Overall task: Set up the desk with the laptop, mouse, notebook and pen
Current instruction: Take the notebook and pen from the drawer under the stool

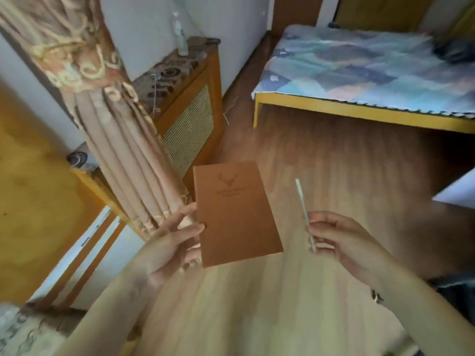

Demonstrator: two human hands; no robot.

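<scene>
A brown notebook [235, 211] with a stamped deer-head mark on its cover hangs in the air above the wooden floor. My left hand [172, 242] grips its left edge, thumb on the cover and fingers underneath. To the right, my right hand [341, 242] pinches a thin pale green-white pen [304, 209] that points up and away from me. Hands and objects are apart, with bare floor showing between the notebook and the pen. No laptop, mouse or desk surface is in view.
A gathered patterned curtain [108, 124] hangs close on the left, in front of a wooden radiator cover [190, 119]. A yellow-framed bed [359, 73] with a blue patterned cover stands at the back right. A white corner [460, 188] juts in at the right edge.
</scene>
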